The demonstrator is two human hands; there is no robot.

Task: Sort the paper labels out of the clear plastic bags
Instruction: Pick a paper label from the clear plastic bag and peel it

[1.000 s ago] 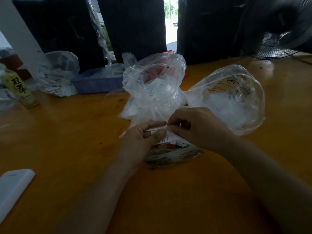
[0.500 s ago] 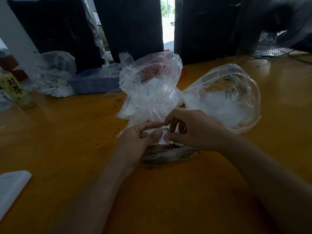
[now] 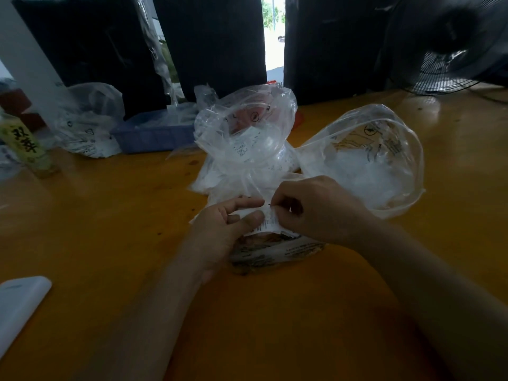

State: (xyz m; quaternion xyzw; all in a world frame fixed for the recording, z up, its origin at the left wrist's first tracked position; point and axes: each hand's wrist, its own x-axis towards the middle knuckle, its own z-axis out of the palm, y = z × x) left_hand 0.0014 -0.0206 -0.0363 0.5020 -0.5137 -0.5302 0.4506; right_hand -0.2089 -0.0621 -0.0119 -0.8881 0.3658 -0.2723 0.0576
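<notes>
Both hands meet over the orange desk [image 3: 110,229]: the left hand [image 3: 225,232] pinches a white paper label [image 3: 268,222] between thumb and forefinger, and the right hand [image 3: 316,210] pinches that label's other end with curled fingers. Under both grips lies a flat printed clear bag [image 3: 275,251]. Just beyond them stands a puffed clear plastic bag [image 3: 244,138] with labels inside, and a second open bag [image 3: 365,160] sits beyond the right grip.

Two hands [image 3: 225,229] [image 3: 319,210], four clear plastic bags [image 3: 244,138] [image 3: 365,160] [image 3: 88,119] [image 3: 275,248], one bottle [image 3: 24,144], one fan [image 3: 450,42].
</notes>
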